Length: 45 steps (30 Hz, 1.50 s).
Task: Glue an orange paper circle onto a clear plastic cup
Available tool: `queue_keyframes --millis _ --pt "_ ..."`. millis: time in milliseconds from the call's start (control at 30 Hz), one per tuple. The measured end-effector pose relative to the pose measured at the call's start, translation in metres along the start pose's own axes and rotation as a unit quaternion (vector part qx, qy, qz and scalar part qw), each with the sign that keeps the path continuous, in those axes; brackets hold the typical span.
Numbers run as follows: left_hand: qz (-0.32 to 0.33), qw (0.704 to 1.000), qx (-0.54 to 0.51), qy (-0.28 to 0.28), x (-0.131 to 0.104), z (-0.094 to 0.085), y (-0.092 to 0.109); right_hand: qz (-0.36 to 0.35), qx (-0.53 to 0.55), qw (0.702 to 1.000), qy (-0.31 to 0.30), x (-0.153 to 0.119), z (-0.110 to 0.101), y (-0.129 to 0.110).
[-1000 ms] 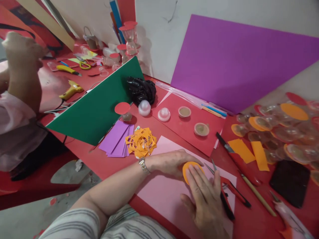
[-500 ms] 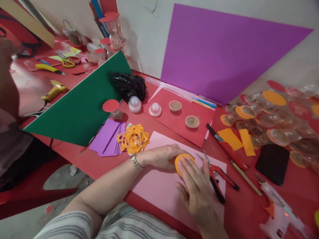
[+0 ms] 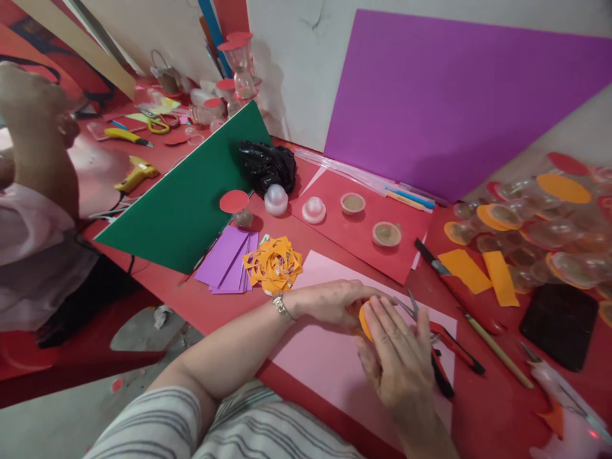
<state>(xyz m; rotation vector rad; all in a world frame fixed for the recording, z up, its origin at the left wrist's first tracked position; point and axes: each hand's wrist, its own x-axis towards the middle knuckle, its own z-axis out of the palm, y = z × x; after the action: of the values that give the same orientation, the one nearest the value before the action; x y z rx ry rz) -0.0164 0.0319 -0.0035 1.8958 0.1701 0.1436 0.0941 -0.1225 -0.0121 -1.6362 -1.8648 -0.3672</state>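
Above a pink paper sheet [image 3: 329, 376], both hands meet at an orange paper disc [image 3: 365, 320]. My left hand [image 3: 337, 305], with a watch at its wrist, curls around the piece from the left; its fingertips are mostly hidden, and so is whatever lies under the disc. My right hand [image 3: 399, 357] lies across the disc with its fingers stretched flat and covers most of it. Just right of that hand, red-handled snips [image 3: 454, 347] rest partly on the pink sheet. Left of the wrist sits a heap of orange paper cutouts [image 3: 273, 264].
Purple strips [image 3: 227, 261], a green board [image 3: 184, 197] and a black plastic bag [image 3: 268, 166] stand left. Sand-filled cups [image 3: 352, 203] sit on red paper [image 3: 329, 236]. Right are a cutter [image 3: 433, 258], phone [image 3: 558, 326], glue gun [image 3: 559, 395] and stacked plastic hourglasses [image 3: 530, 223]. Another person's arm [image 3: 41, 140] shows left.
The view has swung left, so everything sits farther right. The orange disc looks more tilted, and my right hand covers more of it. The other person's arm shows more fully.
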Motion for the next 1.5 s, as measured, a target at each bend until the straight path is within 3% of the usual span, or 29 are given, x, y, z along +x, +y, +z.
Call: queue_keyframes --millis 133,300,467,633,900,1033,1200,1500 --pt "0.001 1.0 -0.001 0.002 0.002 0.003 -0.002 -0.001 -0.004 1.0 0.006 -0.004 0.002 0.004" --pt "0.012 1.0 0.006 -0.007 0.006 0.005 -0.001 -0.052 -0.023 0.998 0.036 -0.007 0.003 0.01" --pt "0.015 1.0 0.021 0.004 0.008 0.006 -0.006 -0.029 -0.016 0.999 0.026 -0.004 -0.003 0.007" --pt "0.035 0.999 0.002 -0.032 0.007 0.004 -0.011 -0.012 -0.007 1.0 0.027 -0.004 -0.002 0.005" --pt "0.056 0.998 0.009 0.0 0.007 0.008 -0.005 -0.019 -0.015 1.0 0.019 -0.002 -0.007 0.003" --pt "0.032 0.999 -0.002 0.009 0.01 0.011 -0.008 -0.023 -0.015 1.0 0.003 -0.001 -0.009 0.002" --pt "0.03 0.999 -0.027 -0.02 0.009 0.005 -0.011 -0.036 -0.012 0.999 0.015 -0.001 -0.005 0.005" --pt "0.024 0.999 0.014 -0.02 0.008 0.008 -0.012 -0.066 -0.023 0.997 0.027 -0.003 -0.006 0.01"
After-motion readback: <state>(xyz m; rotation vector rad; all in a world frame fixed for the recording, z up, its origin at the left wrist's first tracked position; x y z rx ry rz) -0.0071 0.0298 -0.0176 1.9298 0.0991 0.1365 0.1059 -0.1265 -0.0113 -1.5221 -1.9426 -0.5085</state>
